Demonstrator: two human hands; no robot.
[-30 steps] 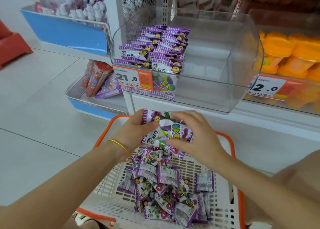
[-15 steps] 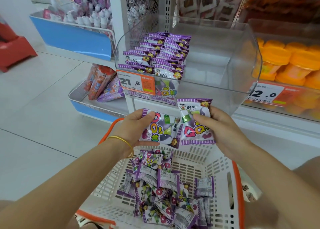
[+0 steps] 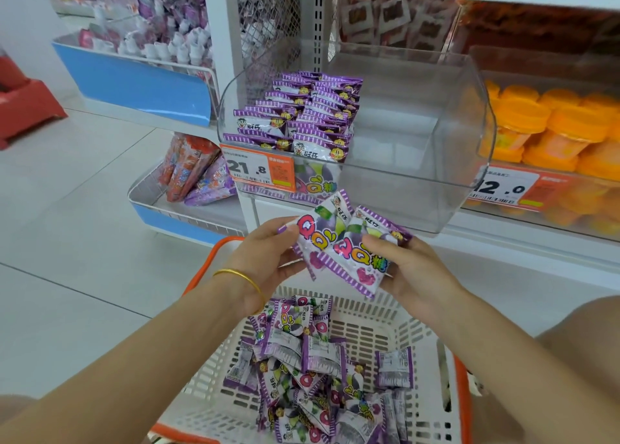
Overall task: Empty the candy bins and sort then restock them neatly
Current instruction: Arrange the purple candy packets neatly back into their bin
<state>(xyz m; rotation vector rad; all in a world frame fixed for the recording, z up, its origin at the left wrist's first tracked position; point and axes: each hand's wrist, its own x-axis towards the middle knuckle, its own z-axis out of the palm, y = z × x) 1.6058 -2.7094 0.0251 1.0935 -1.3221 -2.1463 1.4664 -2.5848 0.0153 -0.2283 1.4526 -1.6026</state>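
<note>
**Hand state.** The left hand (image 3: 265, 259) pinches one candy packet (image 3: 313, 230) at its 9 o'clock edge, thumb on the printed face. The right hand (image 3: 414, 270) pinches a second packet (image 3: 357, 264) at its 3 o'clock edge in the same way. The two packets overlap, with the second lying over the lower part of the first. Both are held above the far rim of the basket (image 3: 379, 311).

**Key relation.** The clear bin (image 3: 419, 161) lies at 12 o'clock from both hands, just beyond and above them. Its stacked rows (image 3: 298, 118) fill only the 9 o'clock side, in two columns running from 6 to 12 o'clock. The 3 o'clock side is bare.

- The stacked rows lie at about 12 o'clock from the left hand and 11 o'clock from the right hand.
- The bare floor lies at about 12 o'clock from the right hand, so that hand is probably the nearer one for starting a new column.

**Long axis.** Each held packet runs from about 7 to 1 o'clock, with its header uppermost. The stacked packets show their headers square to the bin front. The held packets will probably need a slight anticlockwise turn before insertion.

**Remaining stock.** Many loose packets (image 3: 312, 369) lie jumbled in the basket at 6 o'clock from the hands, so restocking appears to be at an early to middle stage.
</note>
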